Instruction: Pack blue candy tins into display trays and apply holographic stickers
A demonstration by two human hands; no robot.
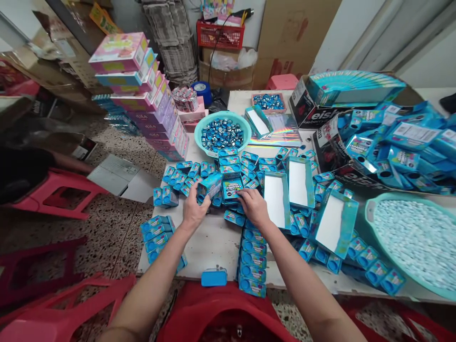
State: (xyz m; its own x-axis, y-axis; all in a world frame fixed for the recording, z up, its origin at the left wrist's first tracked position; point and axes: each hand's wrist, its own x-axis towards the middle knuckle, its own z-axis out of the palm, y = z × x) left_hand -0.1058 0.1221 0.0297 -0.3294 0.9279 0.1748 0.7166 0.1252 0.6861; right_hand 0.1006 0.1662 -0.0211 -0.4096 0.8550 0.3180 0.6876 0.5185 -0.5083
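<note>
Own hands (253, 208): two are showing. Loose trays (276, 202): four are lying on the table (210, 251). Basins (197, 133): two are standing. Black cartons (304, 107) on the table: two are sitting. Tape roll (202, 93): one is resting. Red crate (221, 36): one is showing. Blue boxes (212, 184), candies (416, 237): many are crowding, defying exact count.

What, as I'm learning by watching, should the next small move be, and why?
I'd probably ease the blue box in the left hand toward the lettered box at the right hand: they sit close, and the right hand seems to touch the latter.
</note>
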